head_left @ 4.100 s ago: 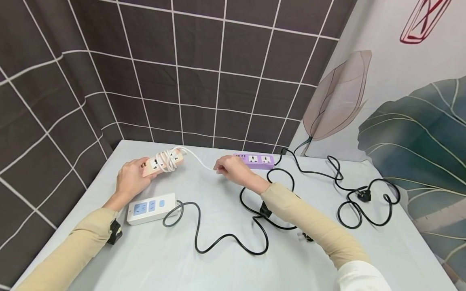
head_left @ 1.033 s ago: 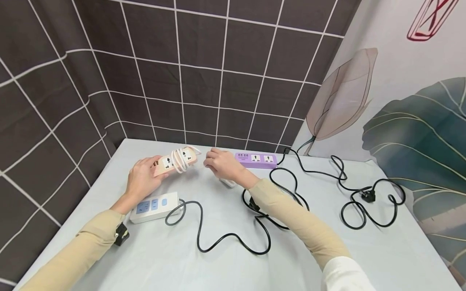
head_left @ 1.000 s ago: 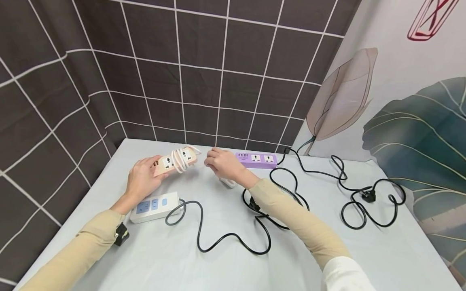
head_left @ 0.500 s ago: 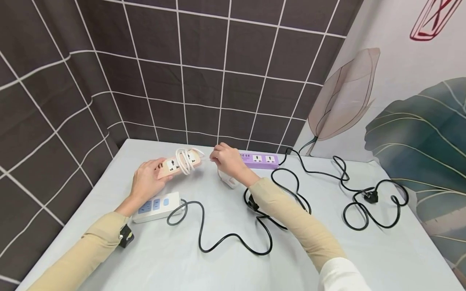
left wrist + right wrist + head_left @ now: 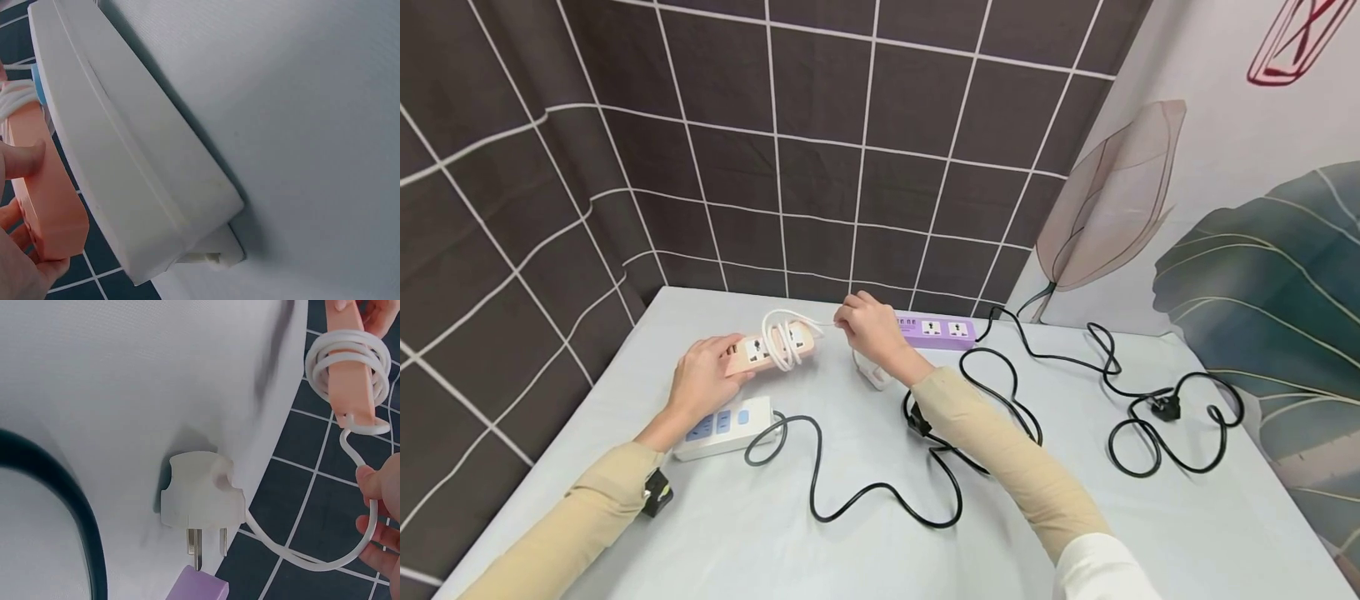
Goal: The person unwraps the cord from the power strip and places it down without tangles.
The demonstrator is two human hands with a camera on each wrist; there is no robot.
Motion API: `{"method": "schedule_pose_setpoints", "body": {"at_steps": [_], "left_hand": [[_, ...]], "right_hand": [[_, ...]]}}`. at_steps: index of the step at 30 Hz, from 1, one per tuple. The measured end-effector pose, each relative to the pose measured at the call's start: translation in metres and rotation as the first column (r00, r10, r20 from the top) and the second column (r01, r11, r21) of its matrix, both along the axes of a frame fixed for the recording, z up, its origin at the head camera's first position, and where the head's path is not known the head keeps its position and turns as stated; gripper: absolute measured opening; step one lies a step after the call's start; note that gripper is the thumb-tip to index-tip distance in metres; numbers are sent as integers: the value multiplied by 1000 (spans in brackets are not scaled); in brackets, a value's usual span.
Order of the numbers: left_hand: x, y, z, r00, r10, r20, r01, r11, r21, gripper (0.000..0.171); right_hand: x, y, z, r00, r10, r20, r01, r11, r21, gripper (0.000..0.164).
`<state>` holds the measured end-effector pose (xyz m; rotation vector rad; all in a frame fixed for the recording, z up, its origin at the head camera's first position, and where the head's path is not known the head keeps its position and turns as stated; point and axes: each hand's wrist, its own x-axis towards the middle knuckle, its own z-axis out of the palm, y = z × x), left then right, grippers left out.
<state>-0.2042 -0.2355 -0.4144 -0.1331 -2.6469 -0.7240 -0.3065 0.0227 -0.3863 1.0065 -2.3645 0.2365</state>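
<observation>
My left hand (image 5: 703, 377) grips the left end of a pink power strip (image 5: 747, 357), holding it tilted above the table. Several turns of its white cord (image 5: 782, 346) are wound loosely around the strip's middle. In the right wrist view, my right hand (image 5: 382, 515) pinches the free length of that cord between thumb and fingers, just off the strip's end. The cord runs on to a white plug (image 5: 203, 490), which hangs or lies below the right hand; whether it touches the table I cannot tell.
A white power strip (image 5: 730, 429) with blue sockets lies beneath the left forearm, its dark cord (image 5: 880, 487) curving rightward. Behind the right hand sits a purple power strip (image 5: 936, 332). A black plug (image 5: 1165, 407) and looped black cord lie at the right. A dark tiled-pattern backdrop (image 5: 820, 183) stands behind.
The right hand has shifted from farther right to nearer the pink strip, then slightly up and away. The white turns have become looser and larger. The left hand has moved a little right with the strip.
</observation>
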Motion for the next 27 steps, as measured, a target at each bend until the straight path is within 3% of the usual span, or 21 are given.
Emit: {"method": "schedule_pose_setpoints", "body": {"at_steps": [10, 27], "left_hand": [[0, -5, 0, 1000, 2, 18, -2, 1000, -25, 57], [-4, -7, 1, 997, 59, 40, -57, 997, -43, 58]], "right_hand": [[6, 4, 4, 997, 27, -77, -29, 999, -26, 7], [25, 20, 5, 978, 109, -179, -117, 992, -36, 7]]}}
